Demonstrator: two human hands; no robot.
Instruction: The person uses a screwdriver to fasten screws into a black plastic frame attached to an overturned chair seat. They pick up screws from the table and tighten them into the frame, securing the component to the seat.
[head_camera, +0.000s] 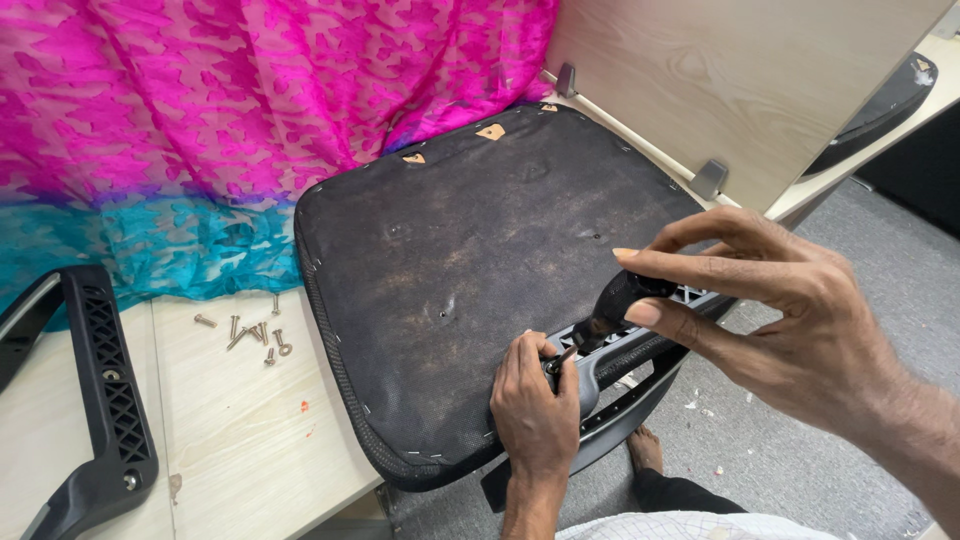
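An upturned office chair seat (470, 260), its underside covered in dusty black fabric, lies on a light wooden table (240, 440) and overhangs its front edge. A black plastic armrest (640, 385) sits along the seat's right side. My right hand (790, 320) grips the black handle of a screwdriver (615, 310), tip angled down at the armrest bracket. My left hand (535, 400) pinches at the screwdriver's tip, steadying a screw against the bracket.
Several loose screws (255, 335) lie on the table left of the seat. A second black armrest (105, 400) rests at the far left. Pink and teal cloth (200, 130) drapes behind. A wooden divider panel (740, 80) stands at the back right. Grey floor lies below.
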